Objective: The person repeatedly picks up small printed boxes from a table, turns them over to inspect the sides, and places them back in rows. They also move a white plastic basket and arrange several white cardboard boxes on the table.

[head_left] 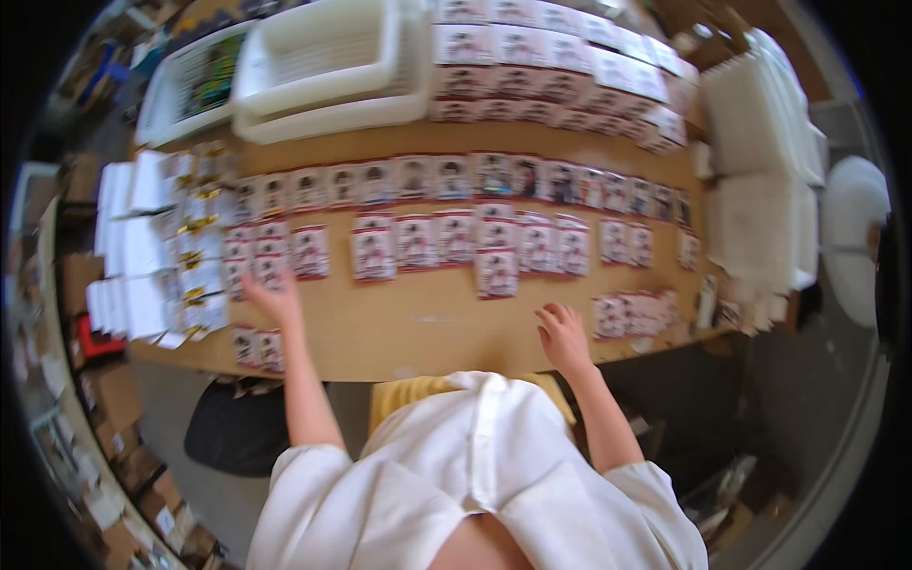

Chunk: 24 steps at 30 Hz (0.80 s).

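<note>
My left hand [275, 298] reaches over the left part of the table, thumb and fingers apart, at the near edge of a small red-and-white picture packet [271, 273]. Blur hides whether the fingertips touch it. Over the wooden tabletop [427, 328], right of the middle, my right hand [564, 336] hangs with its fingers loosely bent and apart, holding nothing. Nearest to it is a row of overlapping packets [632, 315]. More packets [416, 242] lie in groups across the middle, with a longer row of picture cards [413, 179] behind them.
White plastic baskets [328, 119] stand at the far left, beside stacked pink-and-white boxes [518, 47]. White packages with gold pieces [147, 242] fill the left end. White foam-like sheets [760, 218] are piled at the right. A black seat [237, 427] is below the table's left front edge.
</note>
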Each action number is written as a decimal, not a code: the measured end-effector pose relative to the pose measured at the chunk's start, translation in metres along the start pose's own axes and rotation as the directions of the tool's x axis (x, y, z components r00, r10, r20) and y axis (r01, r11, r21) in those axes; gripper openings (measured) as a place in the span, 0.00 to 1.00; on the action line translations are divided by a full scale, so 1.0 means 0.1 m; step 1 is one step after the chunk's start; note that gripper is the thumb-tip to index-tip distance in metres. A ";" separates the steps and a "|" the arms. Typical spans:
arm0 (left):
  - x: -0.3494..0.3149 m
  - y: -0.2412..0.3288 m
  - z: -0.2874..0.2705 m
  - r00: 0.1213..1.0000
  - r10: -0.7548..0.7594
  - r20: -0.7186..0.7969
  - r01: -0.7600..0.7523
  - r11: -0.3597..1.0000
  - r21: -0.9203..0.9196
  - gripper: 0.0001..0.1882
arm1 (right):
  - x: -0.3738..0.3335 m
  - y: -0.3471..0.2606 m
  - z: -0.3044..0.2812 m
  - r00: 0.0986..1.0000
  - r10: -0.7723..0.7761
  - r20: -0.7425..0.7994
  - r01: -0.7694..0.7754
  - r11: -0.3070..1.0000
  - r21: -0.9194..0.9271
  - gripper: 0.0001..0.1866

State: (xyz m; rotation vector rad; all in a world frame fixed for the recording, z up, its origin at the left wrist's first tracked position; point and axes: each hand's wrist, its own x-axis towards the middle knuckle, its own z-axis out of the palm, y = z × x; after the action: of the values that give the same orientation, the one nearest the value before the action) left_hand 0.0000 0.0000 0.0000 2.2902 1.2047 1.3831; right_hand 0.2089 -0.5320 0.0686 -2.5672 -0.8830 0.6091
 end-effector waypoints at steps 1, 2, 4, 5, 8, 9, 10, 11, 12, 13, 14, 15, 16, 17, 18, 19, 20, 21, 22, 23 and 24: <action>-0.03 0.26 0.16 1.000 -0.005 0.022 0.006 0.999 -0.041 0.35 | -0.03 0.02 0.01 0.998 0.035 -0.046 -0.038 0.997 -0.065 0.28; -0.02 0.45 0.05 0.997 -0.057 0.043 0.059 0.997 -0.048 0.31 | -0.08 0.10 -0.02 0.994 0.066 -0.091 -0.077 0.989 -0.129 0.27; -0.52 1.41 -0.13 0.984 -0.151 0.093 0.156 0.987 -0.048 0.24 | -0.54 0.69 -0.51 0.963 0.230 -0.137 -0.253 0.951 -0.177 0.38; -0.65 1.74 -0.10 0.978 -0.170 0.118 0.186 0.972 -0.141 0.22 | -0.57 0.82 -0.67 0.940 0.293 -0.174 -0.328 0.915 -0.234 0.43; -1.03 2.30 -0.09 0.905 -0.212 0.370 0.364 0.836 -0.411 0.17 | -0.57 1.19 -0.72 0.940 0.308 -0.148 -0.340 0.890 -0.305 0.53; -1.16 2.51 -0.09 0.861 -0.229 0.454 0.446 0.771 -0.455 0.15 | -0.54 1.22 -0.78 0.945 0.296 -0.140 -0.326 0.891 -0.316 0.54; -1.24 2.82 -0.13 0.826 -0.199 0.527 0.489 0.717 -0.496 0.15 | -0.54 1.25 -0.81 0.944 0.317 -0.090 -0.329 0.891 -0.312 0.58; -1.32 3.09 -0.18 0.811 -0.174 0.559 0.496 0.710 -0.499 0.14 | -0.53 1.34 -0.79 0.955 0.286 -0.082 -0.297 0.894 -0.335 0.57; -1.38 3.36 -0.22 0.807 -0.122 0.577 0.477 0.710 -0.517 0.13 | -0.55 1.39 -0.80 0.964 0.260 -0.059 -0.262 0.886 -0.383 0.56; -1.46 3.55 -0.26 0.783 -0.103 0.614 0.505 0.682 -0.529 0.13 | -0.54 1.40 -0.81 0.974 0.226 -0.033 -0.218 0.877 -0.428 0.55; -1.54 3.73 -0.27 0.754 -0.073 0.653 0.532 0.650 -0.542 0.13 | -0.54 1.41 -0.81 0.983 0.180 -0.047 -0.183 0.889 -0.419 0.53; -1.59 3.92 -0.30 0.746 -0.034 0.665 0.533 0.630 -0.565 0.13 | -0.57 1.42 -0.82 0.988 0.141 -0.060 -0.153 0.899 -0.411 0.52; -1.62 4.10 -0.33 0.735 0.009 0.678 0.535 0.606 -0.588 0.13 | -0.59 1.44 -0.79 0.992 0.106 -0.076 -0.127 0.906 -0.404 0.51; -1.63 4.25 -0.40 0.712 0.069 0.699 0.507 0.638 -0.580 0.14 | -0.61 1.48 -0.76 0.995 0.089 -0.052 -0.102 0.922 -0.374 0.49; -1.68 4.37 -0.45 0.685 0.122 0.718 0.484 0.661 -0.574 0.15 | -0.64 1.51 -0.77 0.997 0.073 -0.027 -0.077 0.932 -0.353 0.48; -1.74 4.44 -0.47 0.676 0.138 0.723 0.472 0.673 -0.570 0.15 | -0.66 1.54 -0.78 0.998 0.057 -0.003 -0.055 0.942 -0.332 0.47; -1.80 4.50 -0.49 0.666 0.155 0.730 0.460 0.684 -0.566 0.15 | -0.67 1.56 -0.76 0.999 0.000 -0.045 -0.015 0.944 -0.329 0.47; -1.86 4.54 -0.51 0.651 0.171 0.740 0.452 0.696 -0.558 0.15 | -0.69 1.53 -0.79 0.999 -0.017 -0.041 0.002 0.945 -0.327 0.44; -1.91 4.60 -0.54 0.655 0.164 0.738 0.452 0.698 -0.556 0.14 | -0.71 1.46 -0.87 0.999 -0.034 -0.036 0.020 0.944 -0.330 0.41; -1.95 4.61 -0.57 0.621 0.174 0.764 0.455 0.714 -0.532 0.16 | -0.73 1.44 -0.93 0.998 -0.050 -0.032 0.037 0.943 -0.332 0.38; -1.99 4.64 -0.60 0.586 0.190 0.788 0.453 0.729 -0.513 0.19 | -0.74 1.48 -0.93 0.993 -0.115 0.014 0.113 0.937 -0.330 0.33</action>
State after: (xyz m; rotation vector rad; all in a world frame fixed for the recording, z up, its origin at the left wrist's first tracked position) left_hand 0.1554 -0.4578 0.1563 1.8027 0.4219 0.4027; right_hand 0.2759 -0.7069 0.1000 -2.7807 -1.2139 0.4500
